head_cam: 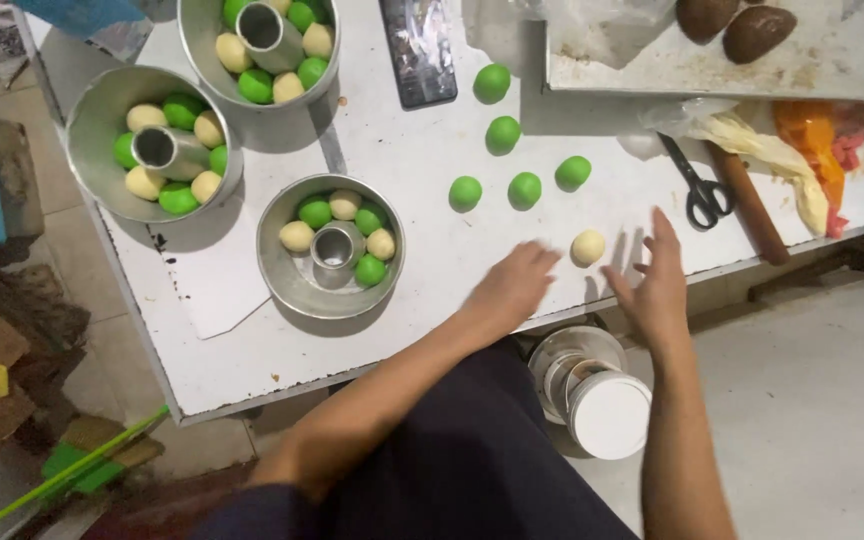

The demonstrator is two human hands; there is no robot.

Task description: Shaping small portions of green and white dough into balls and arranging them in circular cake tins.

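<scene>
A scuffed white table (252, 345) is filling the view, tiled floor showing below its near edge. Nearest the person, a round white-lidded tin (609, 413) is sitting under the table edge between the forearms. Both arms are stretching out flat over the tabletop. The left hand (512, 287) is lying palm down, fingers loosely spread, gripping nothing. The right hand (657, 275) is hovering open, fingers splayed, also empty. Between them, just beyond the fingertips, a smooth cream dough ball (587, 247) is resting on the table, untouched. Further left, a shiny metal ring pan (330, 250) is holding cream and green balls. Beyond, five glossy green dough balls (524, 190) are lying scattered, with black-handled scissors (702, 190) to the right.
</scene>
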